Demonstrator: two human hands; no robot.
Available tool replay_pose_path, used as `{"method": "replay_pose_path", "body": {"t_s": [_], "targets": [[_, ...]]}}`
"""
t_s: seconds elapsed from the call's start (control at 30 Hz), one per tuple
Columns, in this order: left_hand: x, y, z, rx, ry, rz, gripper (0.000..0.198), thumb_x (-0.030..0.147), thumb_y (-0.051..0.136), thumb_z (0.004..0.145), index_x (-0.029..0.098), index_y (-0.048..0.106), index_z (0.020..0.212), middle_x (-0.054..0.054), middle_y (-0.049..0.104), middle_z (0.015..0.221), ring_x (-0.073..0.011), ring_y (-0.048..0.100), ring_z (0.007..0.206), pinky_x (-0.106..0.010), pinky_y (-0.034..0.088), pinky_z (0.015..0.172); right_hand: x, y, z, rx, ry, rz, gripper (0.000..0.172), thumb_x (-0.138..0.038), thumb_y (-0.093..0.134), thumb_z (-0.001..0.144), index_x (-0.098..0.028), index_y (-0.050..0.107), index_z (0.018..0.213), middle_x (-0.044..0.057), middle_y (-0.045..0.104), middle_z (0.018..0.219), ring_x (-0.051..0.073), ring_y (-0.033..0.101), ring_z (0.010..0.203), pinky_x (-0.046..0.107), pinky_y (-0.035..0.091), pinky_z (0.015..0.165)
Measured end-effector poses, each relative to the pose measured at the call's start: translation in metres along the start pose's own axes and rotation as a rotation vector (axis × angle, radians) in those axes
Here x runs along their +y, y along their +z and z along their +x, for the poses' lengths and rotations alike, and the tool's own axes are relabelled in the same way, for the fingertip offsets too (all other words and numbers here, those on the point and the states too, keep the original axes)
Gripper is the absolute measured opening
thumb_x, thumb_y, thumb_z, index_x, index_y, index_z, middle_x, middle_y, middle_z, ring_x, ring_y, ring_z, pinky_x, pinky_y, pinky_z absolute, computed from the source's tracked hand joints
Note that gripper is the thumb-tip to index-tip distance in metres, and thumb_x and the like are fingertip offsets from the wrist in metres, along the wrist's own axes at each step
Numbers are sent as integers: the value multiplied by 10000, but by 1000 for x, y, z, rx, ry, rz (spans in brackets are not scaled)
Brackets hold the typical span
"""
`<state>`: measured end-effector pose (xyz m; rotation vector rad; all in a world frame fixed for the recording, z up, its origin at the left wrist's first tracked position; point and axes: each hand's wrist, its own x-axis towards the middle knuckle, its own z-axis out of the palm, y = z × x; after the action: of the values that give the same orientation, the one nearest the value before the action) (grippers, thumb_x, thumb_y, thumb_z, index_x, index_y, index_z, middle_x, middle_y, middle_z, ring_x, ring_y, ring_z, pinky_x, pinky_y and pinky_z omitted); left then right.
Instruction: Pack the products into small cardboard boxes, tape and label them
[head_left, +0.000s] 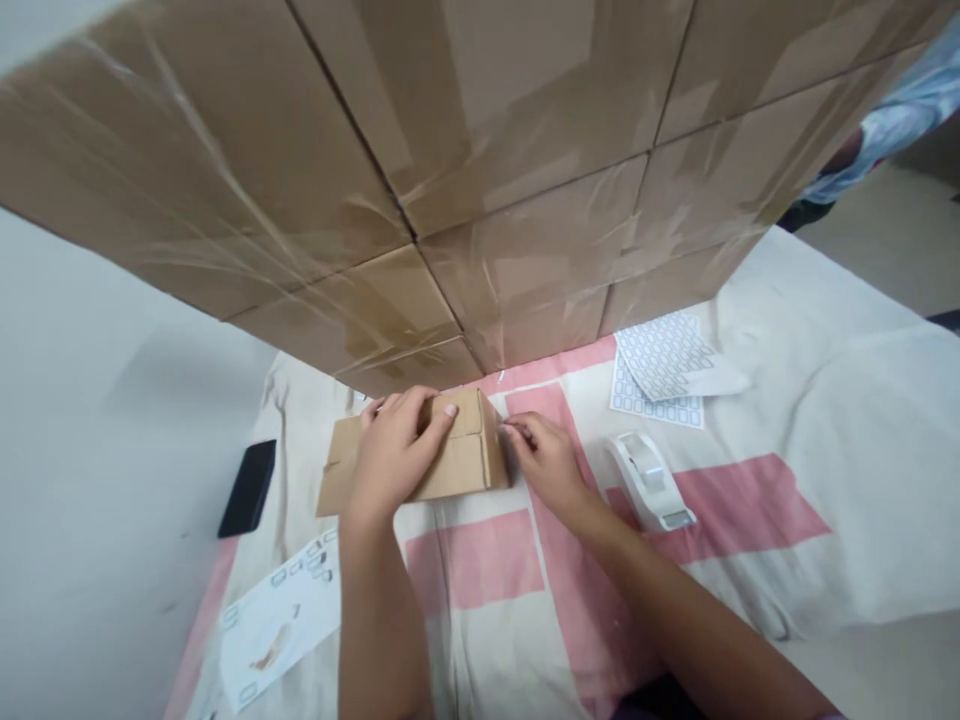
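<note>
A small brown cardboard box (454, 462) lies on the cloth, with a flap or panel reaching out at its left end. My left hand (401, 440) grips it from above, the thumb on the top face and the fingers over the far side. At the box's right end is my right hand (544, 455), its thumb and fingertips pinched together against the end face. Whatever is between those fingertips is too small to make out. To the right of that hand stands a white tape dispenser (651, 482) with a roll of clear tape.
Large taped cartons (525, 250) form a wall behind the box. Sticker sheets (660, 370) lie at the back right. On the left are a black phone (247, 488) and a sheet with a few stickers (281, 620). Another person's sleeve (900, 120) shows at upper right.
</note>
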<state>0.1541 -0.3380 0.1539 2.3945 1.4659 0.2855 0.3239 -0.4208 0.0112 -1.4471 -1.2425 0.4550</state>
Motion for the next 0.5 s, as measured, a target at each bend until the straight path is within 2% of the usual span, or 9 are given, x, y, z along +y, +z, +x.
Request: {"method": "replay_pose_path", "body": {"t_s": [0.2,0.5], "targets": [[-6,-2,1,-56,-5,28,301,514,426,1012,279,602,1081,-14,716,1129,-264,610,1095,-479,281,1135,-7,-2,-6,-86,-260,-136,251,-212,458,1042,-215,708,1051,90,780,1014,223,739,920,359,603,848],[-8,2,1,-39,19,96,320,527,432,1017,281,609,1121,-25,705,1141,-281,595,1105,-484,344,1071,-7,-1,-6,-43,-349,-188,191,-140,488,1026,-166,676,1012,82,760,956,161,717,809,273,581,708]]}}
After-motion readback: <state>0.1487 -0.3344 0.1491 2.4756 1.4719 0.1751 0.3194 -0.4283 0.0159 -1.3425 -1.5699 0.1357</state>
